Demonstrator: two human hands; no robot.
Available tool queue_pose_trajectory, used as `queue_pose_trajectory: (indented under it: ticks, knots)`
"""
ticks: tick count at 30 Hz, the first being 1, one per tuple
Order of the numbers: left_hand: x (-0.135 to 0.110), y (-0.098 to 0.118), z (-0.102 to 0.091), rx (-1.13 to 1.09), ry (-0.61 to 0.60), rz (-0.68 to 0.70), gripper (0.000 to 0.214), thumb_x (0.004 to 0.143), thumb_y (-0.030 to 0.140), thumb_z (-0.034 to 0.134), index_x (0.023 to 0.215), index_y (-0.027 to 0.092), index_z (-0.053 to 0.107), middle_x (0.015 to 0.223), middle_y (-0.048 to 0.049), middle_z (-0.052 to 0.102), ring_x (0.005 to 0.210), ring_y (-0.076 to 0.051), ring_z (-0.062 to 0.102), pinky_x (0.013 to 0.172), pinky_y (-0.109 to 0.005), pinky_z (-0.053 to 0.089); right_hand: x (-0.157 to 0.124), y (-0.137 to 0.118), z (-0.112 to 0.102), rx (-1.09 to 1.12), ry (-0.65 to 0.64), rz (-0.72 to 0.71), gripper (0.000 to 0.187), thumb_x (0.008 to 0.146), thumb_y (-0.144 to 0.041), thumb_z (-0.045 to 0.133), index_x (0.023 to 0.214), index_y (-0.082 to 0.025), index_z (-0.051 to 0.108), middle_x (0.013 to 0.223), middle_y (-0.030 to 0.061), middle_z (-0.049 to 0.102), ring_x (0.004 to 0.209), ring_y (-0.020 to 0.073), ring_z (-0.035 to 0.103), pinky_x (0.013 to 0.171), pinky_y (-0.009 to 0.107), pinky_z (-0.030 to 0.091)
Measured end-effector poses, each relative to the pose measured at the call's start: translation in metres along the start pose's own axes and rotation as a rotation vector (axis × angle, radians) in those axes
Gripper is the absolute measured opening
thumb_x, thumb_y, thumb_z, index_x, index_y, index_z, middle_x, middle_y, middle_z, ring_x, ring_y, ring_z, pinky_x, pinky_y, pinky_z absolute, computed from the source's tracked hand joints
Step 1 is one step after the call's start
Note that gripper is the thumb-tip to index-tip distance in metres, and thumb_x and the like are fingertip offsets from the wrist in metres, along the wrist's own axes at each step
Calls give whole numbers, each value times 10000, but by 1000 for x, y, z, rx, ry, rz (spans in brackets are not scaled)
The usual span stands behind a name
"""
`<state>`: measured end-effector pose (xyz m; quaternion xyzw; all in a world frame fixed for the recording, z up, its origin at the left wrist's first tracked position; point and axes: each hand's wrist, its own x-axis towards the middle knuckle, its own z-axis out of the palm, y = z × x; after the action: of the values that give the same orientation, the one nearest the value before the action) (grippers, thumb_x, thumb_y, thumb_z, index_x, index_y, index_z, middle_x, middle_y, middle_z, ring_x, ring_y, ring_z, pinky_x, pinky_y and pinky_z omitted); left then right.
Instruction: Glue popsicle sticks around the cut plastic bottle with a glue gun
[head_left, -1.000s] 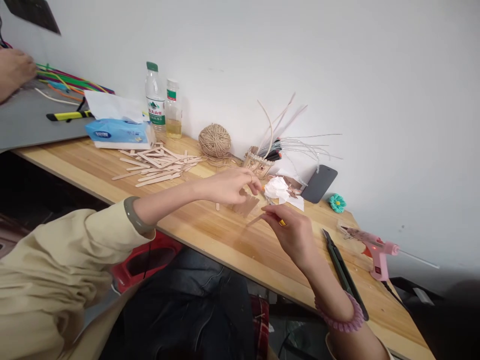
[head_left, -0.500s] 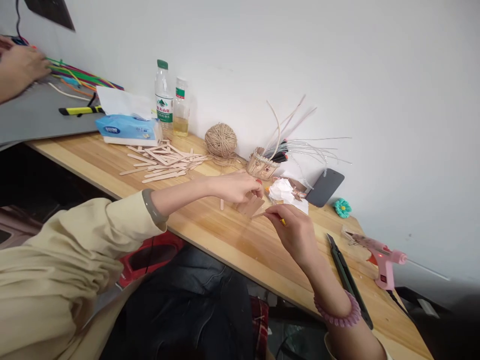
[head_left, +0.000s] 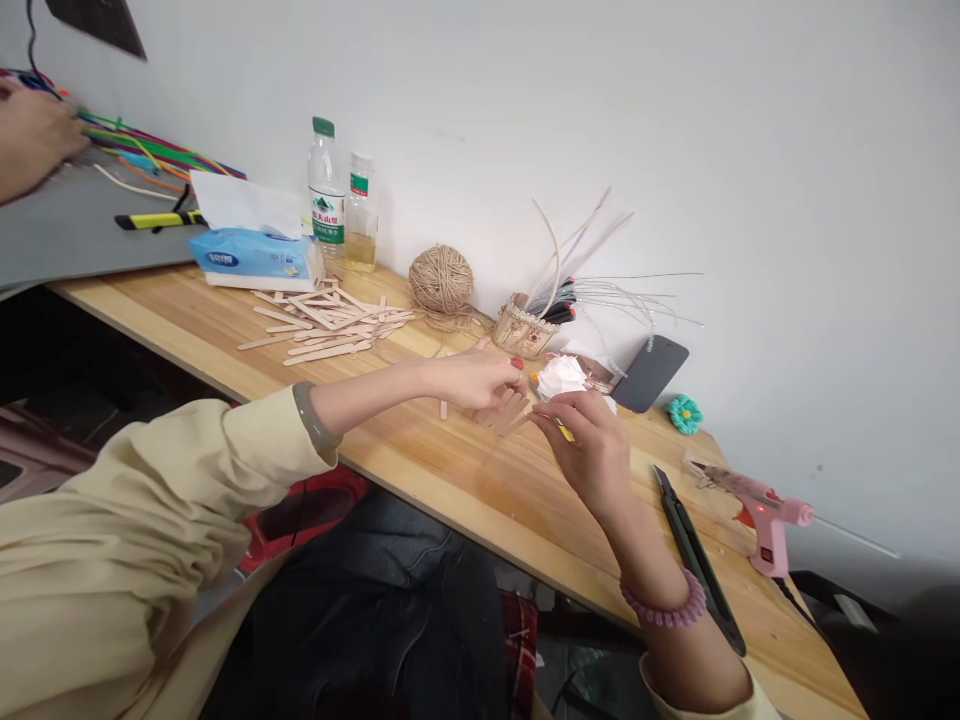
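My left hand (head_left: 476, 380) is closed on a small panel of craft sticks (head_left: 501, 412) laid side by side, just above the table. Thumb and fingertips of my right hand (head_left: 589, 445) pinch the end of a single craft stick (head_left: 523, 421) against the panel's right side. Whether that stick is fixed to the panel I cannot tell. Behind my right hand lies crumpled white tissue (head_left: 561, 375), partly hidden. Another loose stick (head_left: 443, 409) rests on the wood by my left wrist.
A craft stick pile (head_left: 330, 322), tissue pack (head_left: 255, 262), two bottles (head_left: 328, 205), twine ball (head_left: 441, 278) and small basket (head_left: 523, 330) line the back. At right are a phone (head_left: 651, 373), utility knife (head_left: 694, 560) and pink glue gun (head_left: 769, 515). A co-worker's hand (head_left: 37, 140) is far left.
My right hand has shifted slightly up and tilted, bringing its stick in against the panel's edge. My left hand still grips the panel, nearly in place.
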<state>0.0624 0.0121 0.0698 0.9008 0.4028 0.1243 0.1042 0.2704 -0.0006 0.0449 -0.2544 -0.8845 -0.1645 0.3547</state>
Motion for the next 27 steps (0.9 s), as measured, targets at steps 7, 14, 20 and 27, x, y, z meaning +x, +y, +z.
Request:
queue_pose_trajectory:
  ticks: [7, 14, 20, 27]
  knots:
    - [3, -3, 12, -2, 58, -16, 305, 761, 159, 518, 1030, 232, 640, 959, -34, 693, 1026, -221, 588, 981, -391, 351, 1, 0, 0, -50, -5, -41, 46, 866, -184, 592, 844, -205, 627, 842, 42, 694, 772, 201, 583, 661, 317, 455]
    - [4, -5, 17, -25, 95, -6, 294, 779, 143, 518, 1028, 220, 653, 989, -57, 677, 1004, -225, 585, 961, -396, 370, 0, 1, 6, -30, -2, -34, 65, 883, -158, 561, 866, -205, 604, 861, 41, 709, 781, 190, 614, 649, 303, 449]
    - [5, -4, 16, 10, 85, -21, 238, 780, 151, 532, 969, 202, 667, 983, -63, 676, 1001, -226, 583, 946, -390, 388, 1, 1, 8, -49, 8, -35, 56, 884, -174, 564, 866, -206, 606, 871, 41, 710, 797, 193, 612, 649, 304, 448]
    - [4, -2, 14, -15, 80, -11, 270, 763, 119, 518, 964, 197, 680, 945, -66, 685, 952, -227, 602, 967, -425, 370, 1, 0, 9, -68, -23, -9, 88, 900, -182, 535, 862, -213, 608, 849, 45, 704, 793, 204, 604, 638, 317, 449]
